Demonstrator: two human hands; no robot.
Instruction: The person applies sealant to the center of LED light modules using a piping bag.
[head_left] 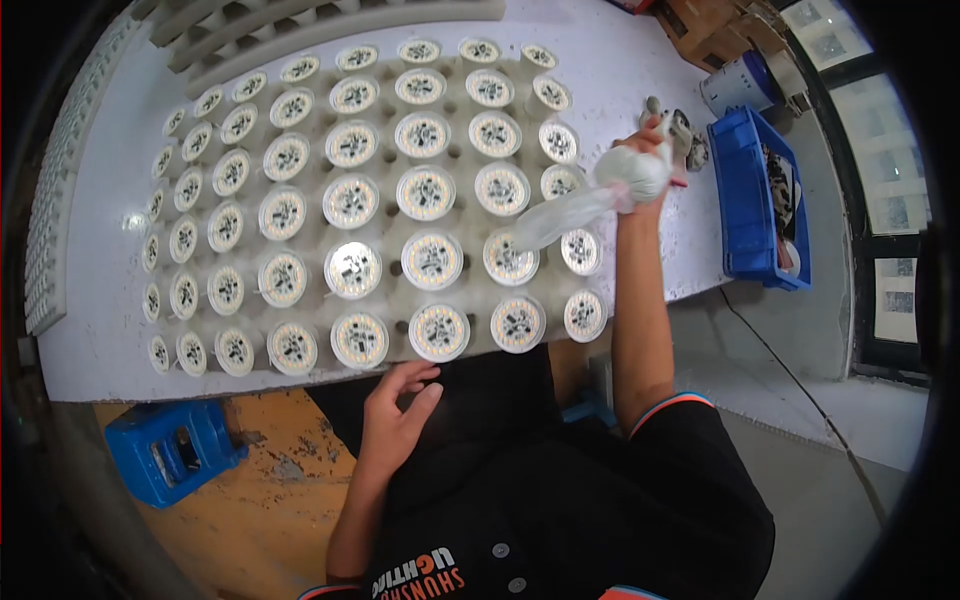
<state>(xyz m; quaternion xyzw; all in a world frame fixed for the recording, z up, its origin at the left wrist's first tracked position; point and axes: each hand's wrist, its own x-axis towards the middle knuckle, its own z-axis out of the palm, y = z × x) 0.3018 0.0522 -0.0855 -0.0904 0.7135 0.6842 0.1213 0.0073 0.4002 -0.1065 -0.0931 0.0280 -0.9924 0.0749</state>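
My right hand (648,138) is closed on a white plastic bag (632,177) bunched into a round bulge. The bag's thin, see-through tail (566,220) hangs over the right part of the tray, above an LED lamp (511,257). What fills the bag cannot be made out. My left hand (398,412) is at the table's front edge, thumb and fingers apart, holding nothing. Its fingertips lie close below the front row of lamps, near one round LED lamp (359,340). The lamps stand in rows, faces up, in a grey foam tray (395,275).
A blue bin (740,200) with mixed items stands at the table's right edge. Behind it are a white bucket (738,88) and cardboard boxes (705,25). More foam trays (300,30) lie at the back. A blue stool (172,452) stands below left.
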